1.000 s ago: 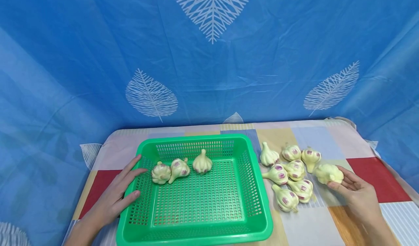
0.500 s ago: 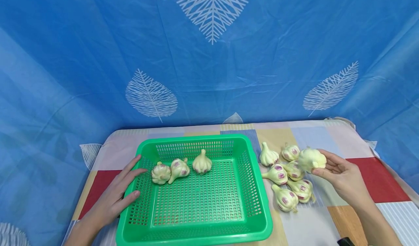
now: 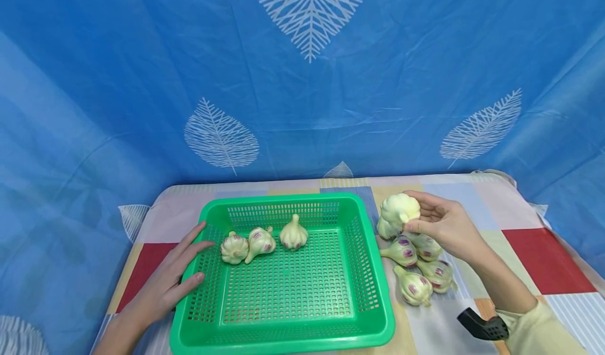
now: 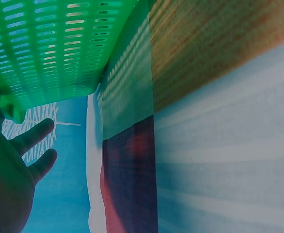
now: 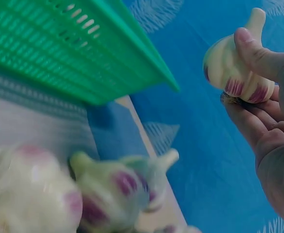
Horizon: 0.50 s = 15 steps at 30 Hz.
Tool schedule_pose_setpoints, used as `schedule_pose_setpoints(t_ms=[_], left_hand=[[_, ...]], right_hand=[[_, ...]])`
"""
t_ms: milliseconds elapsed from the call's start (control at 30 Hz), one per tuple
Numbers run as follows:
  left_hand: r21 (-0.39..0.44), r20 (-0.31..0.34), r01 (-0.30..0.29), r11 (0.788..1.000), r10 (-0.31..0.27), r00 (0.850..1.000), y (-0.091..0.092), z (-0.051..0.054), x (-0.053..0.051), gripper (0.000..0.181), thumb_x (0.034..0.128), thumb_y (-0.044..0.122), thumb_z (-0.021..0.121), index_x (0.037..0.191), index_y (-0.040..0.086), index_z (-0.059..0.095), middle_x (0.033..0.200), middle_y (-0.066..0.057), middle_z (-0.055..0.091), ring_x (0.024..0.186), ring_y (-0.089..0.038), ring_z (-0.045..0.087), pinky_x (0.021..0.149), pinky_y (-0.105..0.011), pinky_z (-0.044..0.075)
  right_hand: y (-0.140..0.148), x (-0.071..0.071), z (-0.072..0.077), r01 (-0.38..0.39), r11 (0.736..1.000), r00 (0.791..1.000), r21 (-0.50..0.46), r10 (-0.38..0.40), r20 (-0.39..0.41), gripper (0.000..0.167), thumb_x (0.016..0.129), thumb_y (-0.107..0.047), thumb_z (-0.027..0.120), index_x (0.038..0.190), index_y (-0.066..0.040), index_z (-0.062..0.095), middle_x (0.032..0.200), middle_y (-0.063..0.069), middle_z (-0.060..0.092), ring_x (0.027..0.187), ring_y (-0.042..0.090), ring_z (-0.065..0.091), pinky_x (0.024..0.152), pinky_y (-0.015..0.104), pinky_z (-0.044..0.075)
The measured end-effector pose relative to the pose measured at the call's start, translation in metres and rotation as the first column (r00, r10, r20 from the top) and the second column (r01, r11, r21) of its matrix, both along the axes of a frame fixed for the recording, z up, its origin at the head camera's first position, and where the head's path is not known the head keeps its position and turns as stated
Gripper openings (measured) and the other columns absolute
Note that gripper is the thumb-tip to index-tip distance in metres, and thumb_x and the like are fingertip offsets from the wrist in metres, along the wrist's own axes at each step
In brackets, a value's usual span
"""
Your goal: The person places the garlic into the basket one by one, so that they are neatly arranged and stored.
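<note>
My right hand (image 3: 441,222) pinches a garlic bulb (image 3: 399,208) between thumb and fingers, raised above the pile right of the basket. In the right wrist view that garlic bulb (image 5: 241,70) shows purple streaks and a stubby stem. My left hand (image 3: 163,279) rests on the left rim of the green plastic basket (image 3: 283,342), fingers extended over it. Inside the basket lie three garlic bulbs, one upright (image 3: 293,234) and two touching each other at the left. Several more bulbs, one of them a streaked bulb (image 3: 414,286), lie on the table; some are hidden behind my right hand.
A patchwork-patterned cloth (image 3: 477,229) covers the table. Blue curtains (image 3: 302,124) with white leaf prints hang behind and at both sides. A black strap-like device (image 3: 483,325) sits at my right wrist by a pale sleeve (image 3: 543,329).
My right hand has lifted the garlic bulb off the table's right side and carried it leftward, towards the basket. My left hand has stayed on the rim.
</note>
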<state>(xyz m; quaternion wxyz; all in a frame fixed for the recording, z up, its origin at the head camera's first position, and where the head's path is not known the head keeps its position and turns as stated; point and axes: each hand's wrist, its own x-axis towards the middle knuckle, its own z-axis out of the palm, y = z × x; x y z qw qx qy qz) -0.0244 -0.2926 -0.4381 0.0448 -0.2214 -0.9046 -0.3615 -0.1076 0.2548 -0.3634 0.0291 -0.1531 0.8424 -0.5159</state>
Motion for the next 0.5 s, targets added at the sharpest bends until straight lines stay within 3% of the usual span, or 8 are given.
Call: schedule_pose_setpoints(t_ms=[233,500], left_hand=[[0.02,-0.002,0.012,1.0,-0.012,1.0,0.002,0.001,0.0,0.059,0.0879,0.013,0.068,0.144,0.014,0.052,0.167,-0.005,0.019,0.148,-0.015,0.023,0.095,-0.069,0.035],[0.015,-0.004,0.004,1.0,-0.004,1.0,0.001,0.0,0.0,0.059,0.0868,0.014,0.069,0.144,0.013,0.053,0.167,-0.005,0.019,0.147,-0.015,0.023,0.095,-0.071,0.035]], right_hand=[[-0.034,-0.012,0.007,-0.111,0.992,0.991,-0.055,0.114,0.063,0.064,0.085,-0.005,0.081,0.142,0.004,0.053,0.124,0.022,0.065,0.102,0.011,0.069,0.078,0.03,0.058],[-0.076,-0.024,0.01,-0.254,0.963,0.947,-0.088,0.267,0.181,0.076,0.081,-0.016,0.085,0.144,0.006,0.049,0.126,0.02,0.066,0.112,0.026,0.067,0.084,0.034,0.057]])
